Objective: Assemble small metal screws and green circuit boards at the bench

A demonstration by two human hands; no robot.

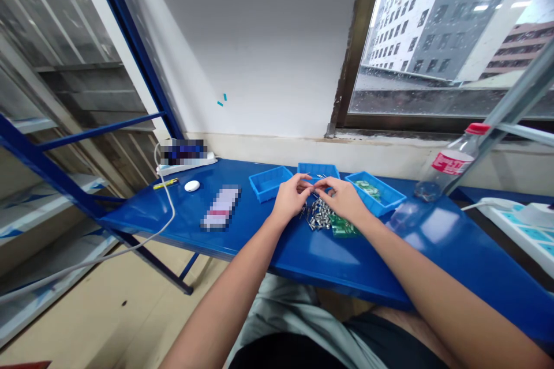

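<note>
My left hand (pixel 293 197) and my right hand (pixel 338 196) meet fingertip to fingertip above the blue table. Both are closed in a pinch; whatever sits between the fingers is too small to make out. Just below them lies a pile of small shiny metal parts (pixel 320 216). Green pieces like small circuit boards (pixel 344 227) lie beside the pile, partly under my right wrist. Behind my hands stands a blue bin (pixel 318 170) with thin metal pins showing in it. To the right, another blue bin (pixel 392 200) holds green pieces, and a third blue bin (pixel 270 183) stands to the left.
A clear plastic bottle with a red cap (pixel 452 164) stands at the right, near a power strip (pixel 519 225). On the left lie a blurred phone-like object (pixel 220 207), a white round case (pixel 191 185), a yellow tool (pixel 165 183) and a white cable (pixel 173 207).
</note>
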